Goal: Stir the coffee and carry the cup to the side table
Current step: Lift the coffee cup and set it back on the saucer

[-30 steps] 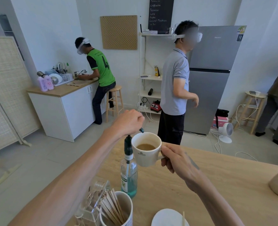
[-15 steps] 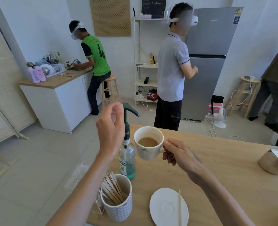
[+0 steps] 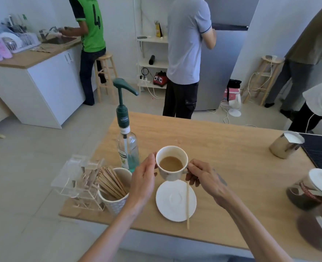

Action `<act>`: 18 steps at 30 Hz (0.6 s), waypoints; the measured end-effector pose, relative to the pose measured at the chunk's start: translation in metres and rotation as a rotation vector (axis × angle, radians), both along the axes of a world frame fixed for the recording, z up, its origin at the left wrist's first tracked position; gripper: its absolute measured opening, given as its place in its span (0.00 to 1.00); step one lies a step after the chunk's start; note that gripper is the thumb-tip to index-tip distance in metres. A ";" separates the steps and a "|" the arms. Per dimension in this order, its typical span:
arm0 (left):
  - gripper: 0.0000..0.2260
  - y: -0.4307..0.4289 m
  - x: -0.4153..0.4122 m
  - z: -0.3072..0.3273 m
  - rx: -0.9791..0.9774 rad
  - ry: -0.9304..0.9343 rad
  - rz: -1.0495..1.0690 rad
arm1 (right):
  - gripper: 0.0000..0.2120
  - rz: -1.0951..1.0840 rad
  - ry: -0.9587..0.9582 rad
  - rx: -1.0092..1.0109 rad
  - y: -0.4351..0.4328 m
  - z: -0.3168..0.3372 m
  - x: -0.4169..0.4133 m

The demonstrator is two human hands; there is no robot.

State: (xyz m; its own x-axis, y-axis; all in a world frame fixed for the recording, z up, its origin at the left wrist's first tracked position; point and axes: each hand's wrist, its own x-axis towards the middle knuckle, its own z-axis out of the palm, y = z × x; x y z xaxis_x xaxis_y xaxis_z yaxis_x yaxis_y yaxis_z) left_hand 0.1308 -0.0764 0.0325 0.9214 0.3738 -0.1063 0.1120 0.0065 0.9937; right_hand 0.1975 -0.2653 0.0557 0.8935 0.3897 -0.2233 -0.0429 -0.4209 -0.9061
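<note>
A white cup [image 3: 172, 175] holding light brown coffee [image 3: 171, 163] hangs just above the far rim of a white saucer [image 3: 175, 203]. My right hand [image 3: 201, 175] pinches the cup's handle. My left hand [image 3: 144, 179] rests its fingers against the cup's left side. A wooden stir stick [image 3: 187, 205] lies across the saucer's right side, pointing toward me. All of this is near the front of the wooden table [image 3: 222, 148].
A patterned cup of wooden stir sticks [image 3: 113, 188] and a clear plastic rack [image 3: 77, 178] stand left of the saucer. A syrup bottle with a green pump [image 3: 127, 140] is behind them. A steel milk jug [image 3: 286, 144] and a lidded jar [image 3: 311, 188] sit right. Three people stand beyond the table.
My left hand has left the syrup pump and come down to the cup's side. My right hand has brought the cup lower and nearer, over the saucer. The view has tilted down.
</note>
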 end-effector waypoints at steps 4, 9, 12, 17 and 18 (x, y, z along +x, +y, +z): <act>0.22 -0.012 0.003 -0.031 -0.020 0.070 0.012 | 0.15 -0.011 0.056 -0.025 -0.010 -0.028 -0.003; 0.21 -0.018 -0.002 -0.065 -0.006 0.131 -0.036 | 0.14 -0.016 0.098 -0.096 -0.016 -0.060 -0.008; 0.16 -0.023 -0.005 -0.075 -0.005 0.176 -0.046 | 0.13 -0.014 0.125 -0.130 -0.019 -0.076 -0.010; 0.20 -0.027 -0.011 -0.090 0.074 0.174 -0.101 | 0.13 -0.012 0.134 -0.161 -0.022 -0.095 -0.012; 0.20 -0.027 -0.013 -0.090 0.074 0.175 -0.106 | 0.13 -0.012 0.133 -0.165 -0.023 -0.098 -0.012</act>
State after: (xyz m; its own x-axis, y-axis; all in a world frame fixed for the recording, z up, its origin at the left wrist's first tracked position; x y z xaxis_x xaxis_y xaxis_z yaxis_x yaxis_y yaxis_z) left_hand 0.1181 -0.1038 -0.0580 0.9260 0.2882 -0.2439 0.2790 -0.0870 0.9564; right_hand 0.1859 -0.2882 -0.0421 0.8559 0.3278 -0.4000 -0.1636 -0.5620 -0.8108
